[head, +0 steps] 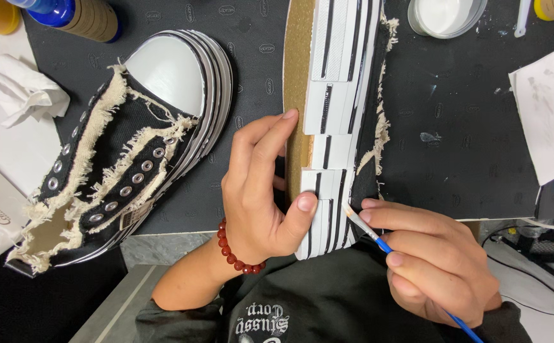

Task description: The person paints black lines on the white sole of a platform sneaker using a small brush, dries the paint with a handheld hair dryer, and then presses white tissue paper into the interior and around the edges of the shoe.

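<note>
Now, line by line:

Left hand: the left hand [258,190] has its grip closed on the held shoe [334,127], fingers laid along the tan sole, thumb pressed on the white sidewall at the shoe's near end. A red bead bracelet [232,254] circles the wrist.

Right hand: the right hand [429,260] has its grip pinched shut on a fine paintbrush [378,238] with a blue handle; the bristle tip touches the sidewall at about 5 o'clock from the frame's centre.

Held shoe: it stands on its side, running from 12 o'clock down to centre, its white sidewall marked with black stripes, frayed black canvas facing 3 o'clock.

Second shoe: a matching sneaker [131,146] lies at 9 o'clock, untouched, white toe cap pointing to 12 o'clock.

Desk: a black mat [467,146] covers the desk.

Around: a dish of white paint [445,16] at 1 o'clock, crumpled tissue [20,89] at 10 o'clock, a white paper sheet [550,114] at 3 o'clock.
</note>
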